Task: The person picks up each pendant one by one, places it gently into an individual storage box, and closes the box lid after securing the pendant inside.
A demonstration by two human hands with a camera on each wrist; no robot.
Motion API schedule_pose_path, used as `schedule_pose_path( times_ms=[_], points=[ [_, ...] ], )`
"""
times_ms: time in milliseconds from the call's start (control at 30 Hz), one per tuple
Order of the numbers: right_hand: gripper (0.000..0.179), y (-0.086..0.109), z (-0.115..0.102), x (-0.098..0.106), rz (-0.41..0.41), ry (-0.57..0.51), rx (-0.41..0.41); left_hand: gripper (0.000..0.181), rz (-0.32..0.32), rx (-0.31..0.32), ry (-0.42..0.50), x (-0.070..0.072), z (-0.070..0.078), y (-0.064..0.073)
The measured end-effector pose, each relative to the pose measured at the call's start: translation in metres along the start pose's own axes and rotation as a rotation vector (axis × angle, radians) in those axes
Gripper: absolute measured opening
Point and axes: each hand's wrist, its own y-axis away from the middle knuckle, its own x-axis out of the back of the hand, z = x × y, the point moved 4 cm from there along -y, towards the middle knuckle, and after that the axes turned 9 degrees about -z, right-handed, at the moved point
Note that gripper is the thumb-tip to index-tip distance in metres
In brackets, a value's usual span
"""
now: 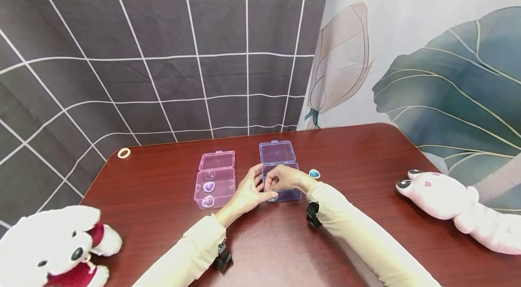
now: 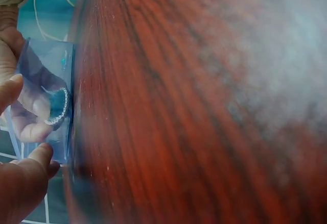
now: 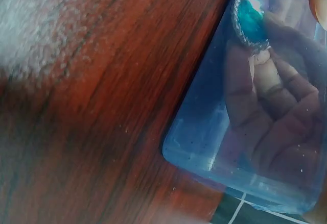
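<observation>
The blue see-through box (image 1: pixel 290 194) stands on the table with its hinged lid (image 1: pixel 278 152) raised at the back. Reaching into it from above, my right hand (image 1: pixel 283 177) pinches a teal gem (image 3: pixel 250 21) with a silvery beaded edge, low by the front wall. My left hand (image 1: pixel 249 191) holds the box at its left end, thumb at the front and fingers along the side. Through the clear wall, the left wrist view shows the gem (image 2: pixel 60 106) at the right fingertips. Another teal gem (image 1: pixel 314 173) lies on the table right of the box.
Left of the blue box stands an open pink box (image 1: pixel 215 176) with two purple gems (image 1: pixel 209 186) in it. A pale ring (image 1: pixel 124 153) lies at the back left corner. A white plush bear (image 1: pixel 61 242) sits front left, a pink plush toy (image 1: pixel 452 203) at the right.
</observation>
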Motion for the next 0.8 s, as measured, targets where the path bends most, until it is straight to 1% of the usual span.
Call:
schedule_pose_path(
  times_ms=[67, 167, 233, 300, 400, 500, 533, 600, 667, 733, 800],
  points=[
    [0.007, 0.000, -0.001, 0.000, 0.013, 0.043, -0.001, 0.084, -0.001, -0.001, -0.005, 0.000, 0.000, 0.000],
    [0.006, 0.000, -0.002, 0.000, 0.041, 0.114, -0.033, 0.084, 0.000, 0.001, -0.015, 0.001, 0.000, 0.000],
    [0.007, 0.001, -0.002, -0.001, 0.063, 0.137, -0.063, 0.083, 0.002, 0.000, -0.023, 0.001, -0.001, 0.000],
    [0.007, 0.003, -0.003, 0.000, 0.098, 0.163, -0.072, 0.084, 0.001, 0.001, -0.023, 0.001, -0.002, 0.000],
    [0.006, 0.012, -0.008, 0.007, 0.197, 0.191, -0.043, 0.085, -0.014, 0.004, -0.004, 0.000, -0.003, 0.000],
    [0.005, 0.029, -0.010, 0.026, 0.359, 0.153, -0.014, 0.086, -0.026, 0.004, 0.029, -0.001, -0.003, -0.001],
    [0.006, 0.037, -0.008, 0.035, 0.416, 0.121, -0.015, 0.086, -0.026, 0.003, 0.034, -0.001, -0.002, -0.002],
    [0.008, 0.054, 0.002, 0.051, 0.521, 0.051, -0.034, 0.087, -0.019, -0.002, 0.027, 0.000, -0.001, -0.002],
    [0.010, 0.070, 0.018, 0.063, 0.590, 0.023, -0.075, 0.087, -0.010, 0.005, 0.017, 0.001, -0.001, -0.002],
    [0.013, 0.084, 0.038, 0.068, 0.593, -0.008, -0.132, 0.088, -0.005, 0.020, 0.004, 0.001, -0.001, -0.001],
    [0.016, 0.092, 0.054, 0.067, 0.552, -0.044, -0.174, 0.088, -0.001, 0.036, -0.004, 0.001, -0.002, 0.000]
  ],
)
